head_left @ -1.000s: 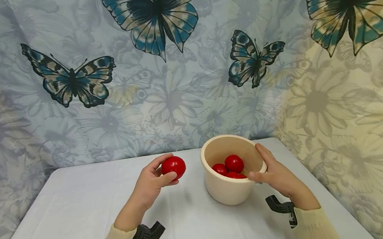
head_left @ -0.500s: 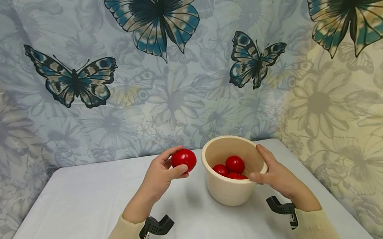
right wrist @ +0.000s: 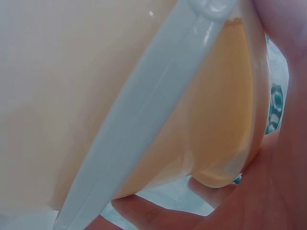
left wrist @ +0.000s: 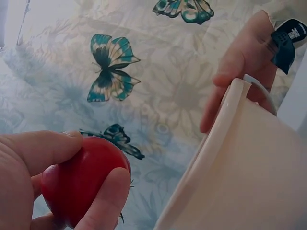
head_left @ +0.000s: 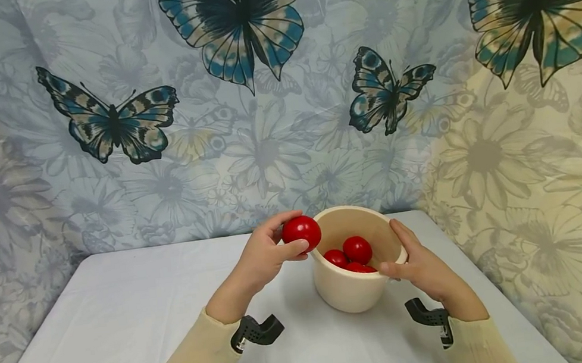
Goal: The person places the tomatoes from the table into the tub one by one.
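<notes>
A red tomato (head_left: 302,233) is pinched between the thumb and fingers of my left hand (head_left: 269,254). It is held up at the left rim of a cream bucket (head_left: 344,295), overlapping that rim in the head view. In the left wrist view, thin dark stem leaves show at the side of the tomato (left wrist: 81,182). Several more tomatoes (head_left: 357,250) lie inside the bucket. My right hand (head_left: 423,268) grips the bucket's right rim, thumb at the front and fingers behind. A pale grey handle (right wrist: 129,115) hangs down the bucket's outer wall in the right wrist view.
The bucket stands on a table covered with a white cloth (head_left: 125,332), toward its back right. Behind the table hangs a butterfly-and-flower patterned backdrop (head_left: 268,166), which continues down the right side.
My left hand has carried the tomato rightward and slightly up, from beside the bucket to its left rim. My right hand and the bucket have stayed in place.
</notes>
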`<state>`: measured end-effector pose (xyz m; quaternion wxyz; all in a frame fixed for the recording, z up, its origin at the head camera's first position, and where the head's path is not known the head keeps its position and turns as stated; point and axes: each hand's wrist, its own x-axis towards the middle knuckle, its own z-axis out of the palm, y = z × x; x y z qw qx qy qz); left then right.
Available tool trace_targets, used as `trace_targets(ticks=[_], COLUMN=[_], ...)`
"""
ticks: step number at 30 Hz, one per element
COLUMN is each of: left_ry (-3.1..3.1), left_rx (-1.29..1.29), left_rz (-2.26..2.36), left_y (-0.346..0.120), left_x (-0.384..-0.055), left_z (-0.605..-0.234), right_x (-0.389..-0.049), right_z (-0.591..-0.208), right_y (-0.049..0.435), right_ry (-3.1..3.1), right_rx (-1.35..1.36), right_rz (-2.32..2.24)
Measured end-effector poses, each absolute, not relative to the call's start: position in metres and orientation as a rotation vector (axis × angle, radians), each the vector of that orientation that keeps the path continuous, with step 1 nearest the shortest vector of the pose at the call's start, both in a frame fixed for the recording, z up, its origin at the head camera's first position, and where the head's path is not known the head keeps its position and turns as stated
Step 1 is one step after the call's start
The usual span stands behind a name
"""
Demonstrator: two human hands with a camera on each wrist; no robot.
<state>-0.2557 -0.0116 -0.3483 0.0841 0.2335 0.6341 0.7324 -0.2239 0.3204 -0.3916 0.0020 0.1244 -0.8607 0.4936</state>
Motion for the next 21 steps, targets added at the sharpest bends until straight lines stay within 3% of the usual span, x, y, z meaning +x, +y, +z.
trace_targets(ticks=[21], left_ry=[2.019], left_rx=[0.726], left_rz=[2.012], left_y=[0.021], left_x=[-0.266], left_z=[-0.352], right_x=[-0.225], right_z=[-0.392], right_y=[0.32], right_ry=[-2.7], right_rx=[0.395], right_rz=[1.531])
